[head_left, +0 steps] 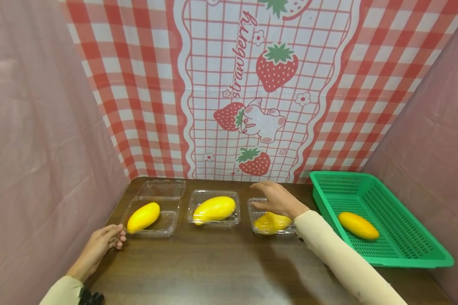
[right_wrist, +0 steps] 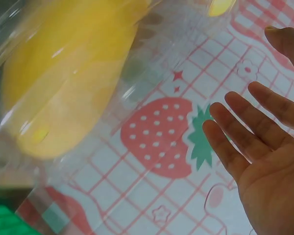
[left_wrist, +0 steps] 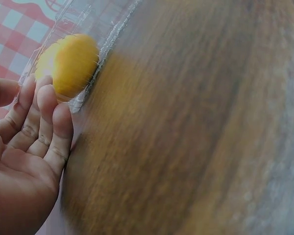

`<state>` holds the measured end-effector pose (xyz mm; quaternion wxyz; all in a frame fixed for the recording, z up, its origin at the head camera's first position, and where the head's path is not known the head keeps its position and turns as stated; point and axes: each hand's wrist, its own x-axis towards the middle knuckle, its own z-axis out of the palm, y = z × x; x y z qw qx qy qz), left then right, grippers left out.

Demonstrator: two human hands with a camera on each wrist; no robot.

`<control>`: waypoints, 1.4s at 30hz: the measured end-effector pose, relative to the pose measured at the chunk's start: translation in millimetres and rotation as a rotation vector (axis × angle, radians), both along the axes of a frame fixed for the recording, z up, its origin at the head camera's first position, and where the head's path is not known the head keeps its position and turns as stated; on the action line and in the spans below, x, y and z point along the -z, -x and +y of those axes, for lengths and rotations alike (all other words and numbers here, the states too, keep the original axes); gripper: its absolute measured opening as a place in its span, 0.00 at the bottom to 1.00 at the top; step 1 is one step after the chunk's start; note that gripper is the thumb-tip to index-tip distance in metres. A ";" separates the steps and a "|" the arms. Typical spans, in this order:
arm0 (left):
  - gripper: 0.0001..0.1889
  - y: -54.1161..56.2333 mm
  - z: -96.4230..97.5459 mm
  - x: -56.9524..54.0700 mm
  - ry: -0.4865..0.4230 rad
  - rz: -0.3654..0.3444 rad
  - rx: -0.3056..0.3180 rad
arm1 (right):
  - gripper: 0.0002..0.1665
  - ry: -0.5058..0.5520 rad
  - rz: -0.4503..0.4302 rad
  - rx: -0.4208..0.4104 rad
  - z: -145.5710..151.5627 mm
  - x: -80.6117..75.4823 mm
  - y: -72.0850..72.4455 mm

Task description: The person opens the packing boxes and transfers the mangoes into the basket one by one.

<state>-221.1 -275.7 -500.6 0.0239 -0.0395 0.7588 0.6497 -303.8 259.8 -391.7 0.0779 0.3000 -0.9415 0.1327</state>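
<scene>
At the left of the table, a clear plastic box (head_left: 164,222) lies with its lid (head_left: 162,188) folded back and a yellow mango (head_left: 143,217) inside. Beside its front left corner is my left hand (head_left: 103,241), fingers loosely bent; in the left wrist view the fingertips (left_wrist: 47,100) lie at the box's edge, and firm contact is unclear. My right hand (head_left: 276,199), fingers spread and holding nothing, hovers over the right clear box (head_left: 253,220), partly covering it. Through its plastic shows another mango (head_left: 271,223). The right wrist view shows this mango (right_wrist: 73,78) behind clear plastic.
Between these boxes stands a middle clear box (head_left: 234,218) containing a mango (head_left: 215,208). On the right, a green basket (head_left: 408,254) holds one orange-yellow mango (head_left: 358,225). A strawberry-patterned cloth (head_left: 229,148) hangs behind the brown table (head_left: 198,262), with pink cloth at both sides.
</scene>
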 end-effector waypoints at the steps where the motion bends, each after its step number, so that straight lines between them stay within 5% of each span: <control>1: 0.22 0.3 -0.2 -0.3 -0.003 0.002 -0.001 | 0.33 0.002 0.009 -0.010 -3.6 0.7 0.7; 17: 0.20 0.3 -0.9 2.7 -0.008 -0.027 -0.013 | 0.35 -0.032 0.077 -0.116 -57.8 10.1 6.1; 42: 0.22 1.2 -0.7 3.5 -0.022 0.003 -0.017 | 0.34 -0.039 0.067 -0.243 -141.1 13.9 7.7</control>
